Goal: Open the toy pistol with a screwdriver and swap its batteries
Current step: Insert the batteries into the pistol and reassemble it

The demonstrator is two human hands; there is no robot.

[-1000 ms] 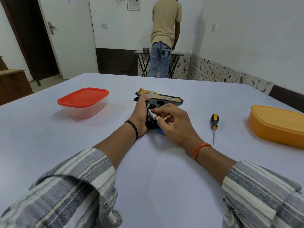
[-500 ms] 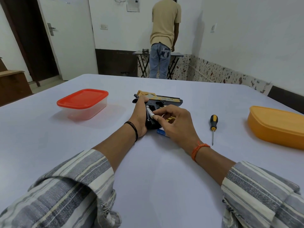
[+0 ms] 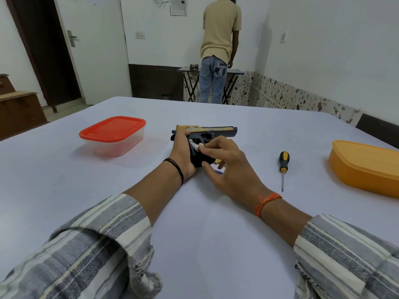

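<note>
Leftmost on the table (image 3: 216,212), well apart from the work, stands a clear box (image 3: 113,141) with a red lid, shut. Further right, near the middle, the pistol (image 3: 207,134) lies on its side, its gold and dark barrel pointing right and its dark grip toward the person. The left hand (image 3: 181,152) wraps round the rear and grip of the pistol, thumb over the back end, fingers curled on it, holding it down on the table; a black band sits on that wrist. Just beside it, the right hand (image 3: 224,167) reaches in from the right with fingers bent. Its index fingertip and thumb pinch a small white battery (image 3: 195,146) at the open side of the grip; whether the battery is seated in the compartment or lies just above it I cannot tell. An orange thread is tied on the right wrist. A bit of blue (image 3: 217,171) shows under the right hand, too hidden to name, and a small yellow piece (image 3: 218,161) peeks out by the fingers. Right of the hands the screwdriver (image 3: 283,168) lies loose on the table, black and yellow handle away from the person, tip toward them, touched by neither hand. Farthest right an orange box (image 3: 367,167) sits at the table's edge. Beyond the table a person (image 3: 220,46) stands with back turned at a small folding stand.
</note>
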